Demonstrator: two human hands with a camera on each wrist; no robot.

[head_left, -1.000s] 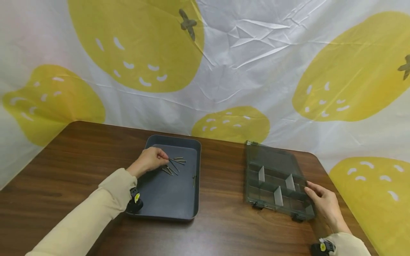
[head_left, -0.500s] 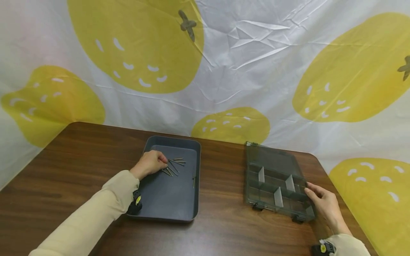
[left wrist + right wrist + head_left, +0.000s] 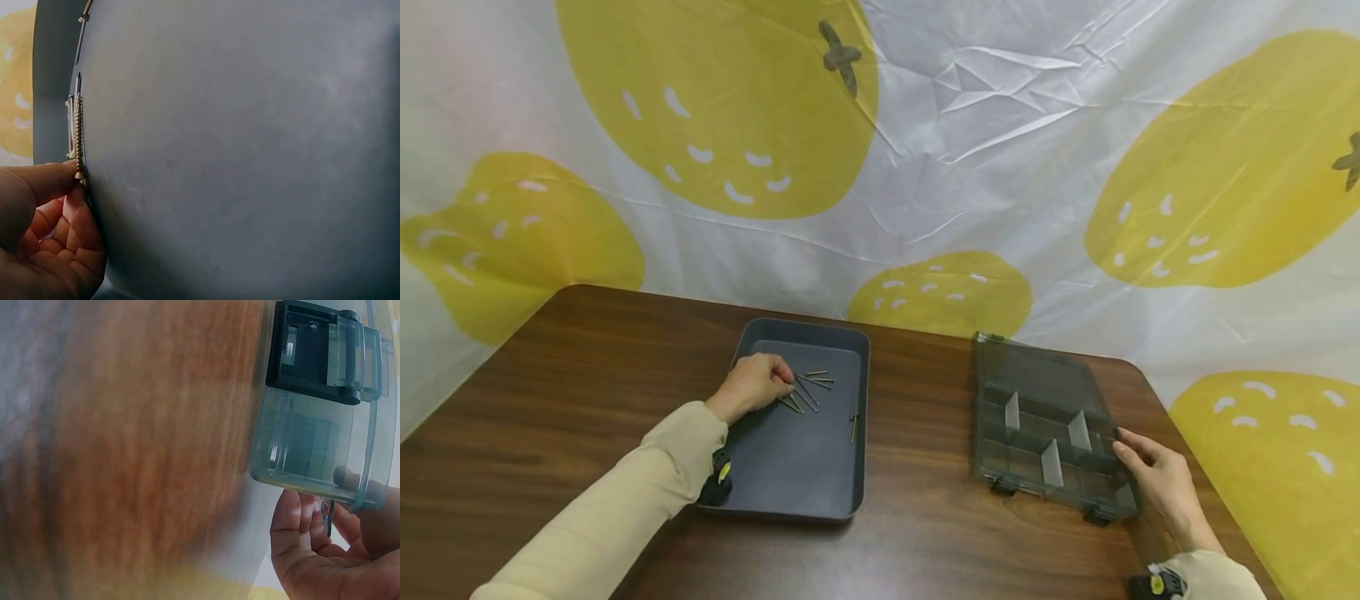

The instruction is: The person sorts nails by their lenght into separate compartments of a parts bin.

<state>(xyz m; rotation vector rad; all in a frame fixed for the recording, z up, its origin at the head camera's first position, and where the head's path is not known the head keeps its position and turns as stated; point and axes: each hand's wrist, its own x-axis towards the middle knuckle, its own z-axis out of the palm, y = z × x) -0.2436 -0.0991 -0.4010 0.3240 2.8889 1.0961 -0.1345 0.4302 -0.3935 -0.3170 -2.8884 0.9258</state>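
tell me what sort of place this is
Probably an indoor tabletop workspace, though the room beyond is hidden. A fruit-print sheet hangs behind a wood-grain table, and metal screws lie in a dark tray.

Dark brown wood-grain tabletop spreading out before me here, far corners rounded, a soft shine catching the grain at the near middle! Up close on my right wrist's side that grain goes reddish and blurred. Left of centre, lying flat, a dark grey tray, rectangular with rounded corners and a raised rim, long sides running near to far, far end just short of the table's far edge. Over on the right, a smoky see-through box, sitting slightly askew, black latches along its near side! Between the two, a broad strip of bare wood.
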